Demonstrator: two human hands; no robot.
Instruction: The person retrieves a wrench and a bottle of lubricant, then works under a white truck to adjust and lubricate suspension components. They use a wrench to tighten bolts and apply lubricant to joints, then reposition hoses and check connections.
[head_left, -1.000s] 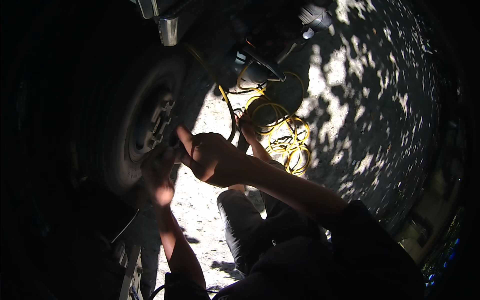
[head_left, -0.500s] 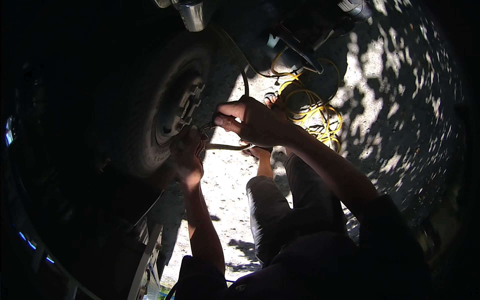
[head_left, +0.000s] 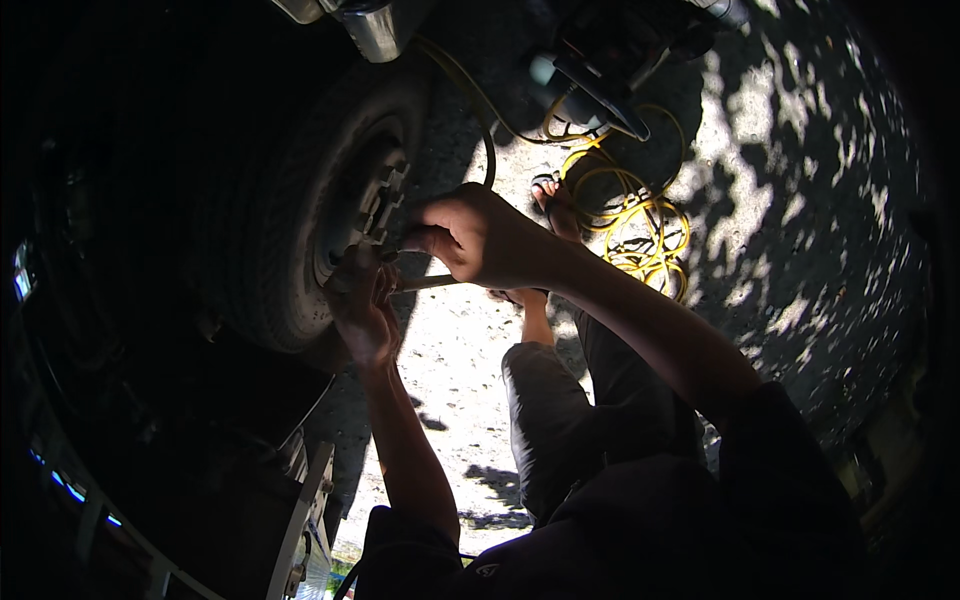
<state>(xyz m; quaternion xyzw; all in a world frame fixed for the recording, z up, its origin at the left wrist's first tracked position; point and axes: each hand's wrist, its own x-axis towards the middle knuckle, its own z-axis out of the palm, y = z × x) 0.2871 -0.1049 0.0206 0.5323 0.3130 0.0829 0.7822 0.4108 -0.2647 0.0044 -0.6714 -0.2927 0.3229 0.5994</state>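
My left hand [head_left: 363, 310] is curled at the lower edge of a wheel hub [head_left: 383, 195], its fingers closed round a small fitting I cannot make out. A pale hose [head_left: 428, 283] runs rightward from it, partly under my right hand [head_left: 485, 240]. My right hand's thumb and fingers are bent together just right of my left fingertips; what they grip is hidden in shadow. The dark tire [head_left: 275, 215] surrounds the hub at the left of the head view.
A coiled yellow hose [head_left: 640, 215] lies on sunlit, dappled ground beside my sandaled foot [head_left: 548, 200]. A dark machine [head_left: 600, 75] stands at the top, near a chrome vehicle part [head_left: 375, 30]. A metal frame [head_left: 310, 520] is at lower left.
The view has shifted, moving the wheel rightward in the picture since a second ago. In the last half second my right hand has moved slightly left, toward my left fingers and the hub.
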